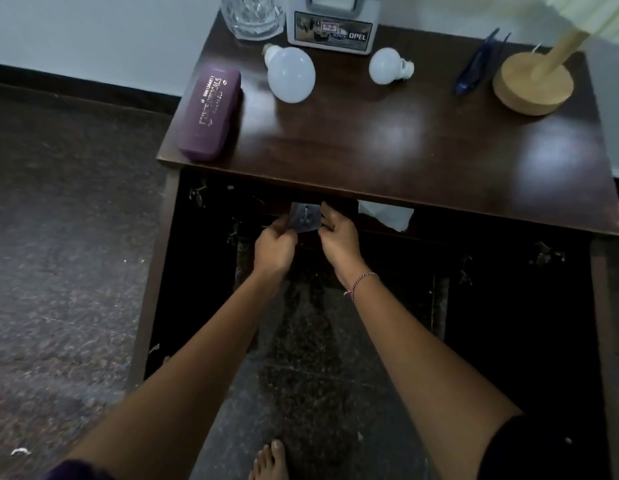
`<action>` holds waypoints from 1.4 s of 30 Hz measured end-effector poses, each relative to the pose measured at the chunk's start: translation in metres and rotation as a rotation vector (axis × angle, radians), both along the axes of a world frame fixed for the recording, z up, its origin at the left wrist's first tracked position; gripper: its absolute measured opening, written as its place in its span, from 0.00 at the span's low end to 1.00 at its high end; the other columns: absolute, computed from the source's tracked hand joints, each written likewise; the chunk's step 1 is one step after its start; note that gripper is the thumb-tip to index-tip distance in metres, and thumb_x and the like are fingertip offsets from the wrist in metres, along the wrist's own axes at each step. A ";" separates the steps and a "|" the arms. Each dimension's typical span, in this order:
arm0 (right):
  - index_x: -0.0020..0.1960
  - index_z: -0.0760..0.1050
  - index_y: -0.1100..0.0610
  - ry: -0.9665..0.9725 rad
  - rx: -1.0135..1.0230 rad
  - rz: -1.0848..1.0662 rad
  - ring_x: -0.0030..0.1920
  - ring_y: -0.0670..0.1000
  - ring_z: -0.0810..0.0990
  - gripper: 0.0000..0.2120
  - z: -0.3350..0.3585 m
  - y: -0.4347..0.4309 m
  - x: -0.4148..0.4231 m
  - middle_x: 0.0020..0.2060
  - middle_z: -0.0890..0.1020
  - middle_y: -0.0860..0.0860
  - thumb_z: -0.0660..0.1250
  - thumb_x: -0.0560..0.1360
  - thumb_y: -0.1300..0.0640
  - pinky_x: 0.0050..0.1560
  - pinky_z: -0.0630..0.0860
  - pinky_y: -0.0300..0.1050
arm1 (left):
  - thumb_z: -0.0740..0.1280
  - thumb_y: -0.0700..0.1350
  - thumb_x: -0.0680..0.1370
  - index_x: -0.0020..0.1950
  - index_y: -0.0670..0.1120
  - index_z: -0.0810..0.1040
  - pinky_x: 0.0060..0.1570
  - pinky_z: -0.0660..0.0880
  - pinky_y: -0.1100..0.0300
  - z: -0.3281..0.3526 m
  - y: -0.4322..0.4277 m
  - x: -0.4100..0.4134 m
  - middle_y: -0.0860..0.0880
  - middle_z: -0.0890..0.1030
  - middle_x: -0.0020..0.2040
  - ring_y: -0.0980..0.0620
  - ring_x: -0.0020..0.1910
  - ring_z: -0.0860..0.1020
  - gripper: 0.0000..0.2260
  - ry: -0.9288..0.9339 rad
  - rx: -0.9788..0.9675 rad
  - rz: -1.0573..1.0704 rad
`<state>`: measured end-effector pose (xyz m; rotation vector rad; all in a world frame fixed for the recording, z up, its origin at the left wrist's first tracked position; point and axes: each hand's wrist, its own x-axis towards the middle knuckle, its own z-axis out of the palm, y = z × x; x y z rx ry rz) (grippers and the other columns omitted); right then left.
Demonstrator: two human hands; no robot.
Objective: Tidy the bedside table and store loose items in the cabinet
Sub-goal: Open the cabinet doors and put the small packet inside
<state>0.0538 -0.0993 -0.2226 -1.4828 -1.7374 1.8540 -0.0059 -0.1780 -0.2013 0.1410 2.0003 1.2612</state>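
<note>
Below the front edge of the dark wooden bedside table (387, 147), my left hand (275, 249) and my right hand (337, 237) together hold a small clear packet (305, 218) with a small metal piece inside, at the mouth of the dark open cabinet (211, 258). Each hand pinches one side of the packet. On the tabletop lie a purple glasses case (209, 110), a large white bulb (290, 75), a small white bulb (387, 65) and a blue clip-like item (474, 65). A white paper (386, 214) lies inside the cabinet to the right of my hands.
A glass vase (251, 15) and a white box labelled OPEL (332, 31) stand at the table's back. A wooden lamp base (533, 81) stands at the right rear. The cabinet doors hang open on both sides. My bare foot (270, 462) is on the dark speckled floor.
</note>
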 end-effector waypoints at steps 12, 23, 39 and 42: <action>0.71 0.64 0.57 0.063 0.207 0.125 0.68 0.53 0.69 0.22 -0.031 0.035 -0.014 0.68 0.72 0.54 0.57 0.77 0.66 0.66 0.67 0.45 | 0.60 0.37 0.75 0.63 0.42 0.75 0.43 0.69 0.62 -0.028 0.033 -0.022 0.47 0.77 0.54 0.53 0.47 0.73 0.17 0.133 0.073 -0.078; 0.73 0.60 0.59 0.197 0.431 0.189 0.68 0.53 0.70 0.27 -0.080 0.046 -0.023 0.67 0.72 0.57 0.57 0.75 0.71 0.61 0.63 0.34 | 0.60 0.40 0.77 0.65 0.42 0.75 0.55 0.72 0.60 -0.080 0.049 -0.028 0.47 0.79 0.55 0.49 0.55 0.76 0.16 0.291 0.274 0.146; 0.47 0.82 0.61 0.661 1.471 0.207 0.45 0.48 0.79 0.16 0.043 -0.007 -0.010 0.42 0.83 0.53 0.57 0.70 0.69 0.52 0.75 0.37 | 0.58 0.37 0.73 0.39 0.40 0.83 0.43 0.77 0.58 0.003 0.008 -0.020 0.44 0.84 0.37 0.48 0.38 0.82 0.13 0.414 0.491 0.380; 0.47 0.82 0.62 0.689 1.354 0.099 0.43 0.47 0.81 0.16 0.066 0.003 -0.016 0.42 0.84 0.53 0.58 0.70 0.73 0.51 0.77 0.39 | 0.54 0.36 0.74 0.34 0.41 0.80 0.34 0.75 0.59 0.017 0.007 -0.025 0.43 0.82 0.35 0.48 0.32 0.81 0.16 0.271 0.508 0.299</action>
